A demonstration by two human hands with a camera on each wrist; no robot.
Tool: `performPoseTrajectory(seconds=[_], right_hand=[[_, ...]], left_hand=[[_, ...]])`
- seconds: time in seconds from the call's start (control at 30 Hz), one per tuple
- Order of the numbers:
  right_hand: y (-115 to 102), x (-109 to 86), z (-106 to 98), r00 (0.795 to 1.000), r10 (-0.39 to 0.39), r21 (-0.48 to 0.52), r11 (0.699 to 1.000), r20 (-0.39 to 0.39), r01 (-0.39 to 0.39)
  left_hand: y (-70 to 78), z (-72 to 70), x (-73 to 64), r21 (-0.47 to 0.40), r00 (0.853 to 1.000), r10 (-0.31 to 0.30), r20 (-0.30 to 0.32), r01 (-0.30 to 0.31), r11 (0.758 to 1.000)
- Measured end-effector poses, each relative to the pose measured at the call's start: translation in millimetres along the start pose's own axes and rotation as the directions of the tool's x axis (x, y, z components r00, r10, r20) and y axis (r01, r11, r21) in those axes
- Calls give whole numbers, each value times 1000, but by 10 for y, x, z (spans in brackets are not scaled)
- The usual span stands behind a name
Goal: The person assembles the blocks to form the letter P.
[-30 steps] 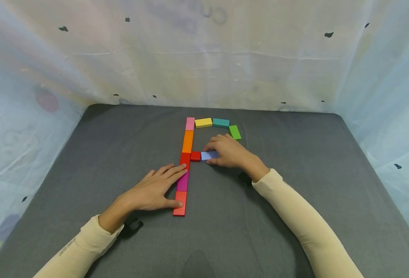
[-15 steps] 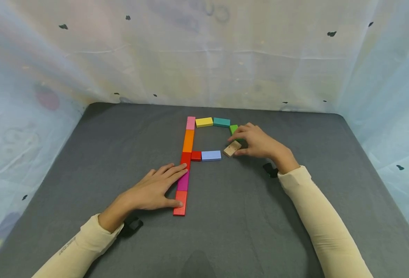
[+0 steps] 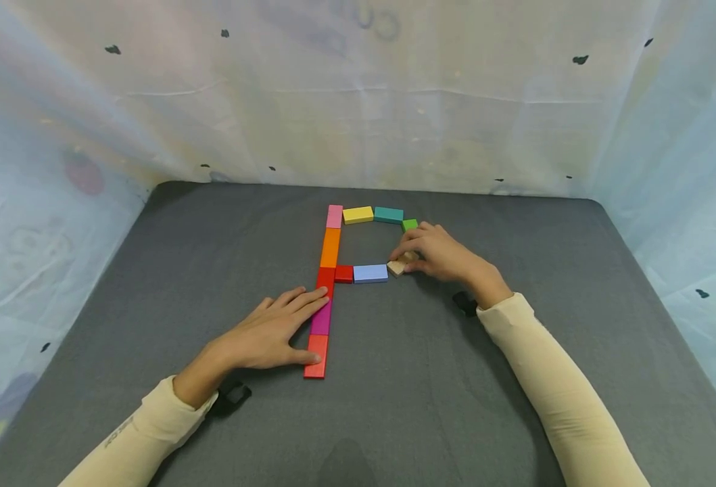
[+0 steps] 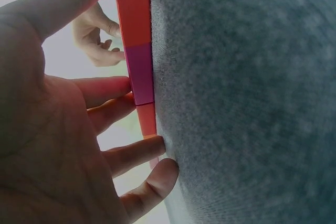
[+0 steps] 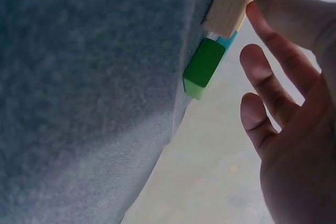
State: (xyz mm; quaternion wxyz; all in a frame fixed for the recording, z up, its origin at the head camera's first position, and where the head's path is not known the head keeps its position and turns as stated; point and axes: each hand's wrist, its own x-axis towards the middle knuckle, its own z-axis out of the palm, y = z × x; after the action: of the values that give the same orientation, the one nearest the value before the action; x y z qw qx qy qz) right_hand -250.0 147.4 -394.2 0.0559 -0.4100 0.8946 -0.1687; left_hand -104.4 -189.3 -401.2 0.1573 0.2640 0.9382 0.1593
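Note:
My right hand (image 3: 439, 256) pinches a plain wooden block (image 3: 396, 267) between thumb and fingers. Its left corner meets the right end of a light blue block (image 3: 370, 274). Behind that hand shows part of a green block (image 3: 409, 224), whole in the right wrist view. With fingers spread straight, my left hand (image 3: 263, 333) rests along a column of blocks. Its fingertips lie at the red block (image 3: 325, 277) and magenta block (image 3: 320, 321), and the thumb is on the coral-red block (image 3: 316, 370) at the near end.
Up the column lie an orange block (image 3: 330, 247) and a pink block (image 3: 335, 216). A yellow block (image 3: 358, 215) and teal block (image 3: 389, 215) run right from its top. A small red block (image 3: 344, 274) joins the column to the blue one. Sheeting (image 3: 358, 122) hangs behind the grey table (image 3: 224, 230).
My right hand let go of the light blue block, then appeared with the wooden block and brought it left and nearer against the blue one's end. My left hand stays in place.

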Motion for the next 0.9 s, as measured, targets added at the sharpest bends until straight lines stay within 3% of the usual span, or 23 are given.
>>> performPoseTrajectory(seconds=[0.13, 0.3, 0.47, 0.6, 0.9], right_hand=[[51, -24, -57, 999, 34, 11, 999, -21, -34], [164, -5, -142, 981, 180, 8, 984, -75, -180], [263, 63, -149, 967, 253, 49, 966, 10, -253], [313, 80, -132, 965, 258, 71, 963, 58, -261], [353, 52, -107, 975, 216, 89, 971, 54, -220]], left_hand=[[1, -5, 7, -7, 1000, -2, 9, 2, 1000], [0, -11, 8, -6, 1000, -7, 10, 7, 1000], [4, -12, 4, -5, 1000, -9, 16, 9, 1000], [9, -6, 8, -4, 1000, -10, 19, 10, 1000], [-1, 5, 19, 4, 1000, -11, 21, 11, 1000]])
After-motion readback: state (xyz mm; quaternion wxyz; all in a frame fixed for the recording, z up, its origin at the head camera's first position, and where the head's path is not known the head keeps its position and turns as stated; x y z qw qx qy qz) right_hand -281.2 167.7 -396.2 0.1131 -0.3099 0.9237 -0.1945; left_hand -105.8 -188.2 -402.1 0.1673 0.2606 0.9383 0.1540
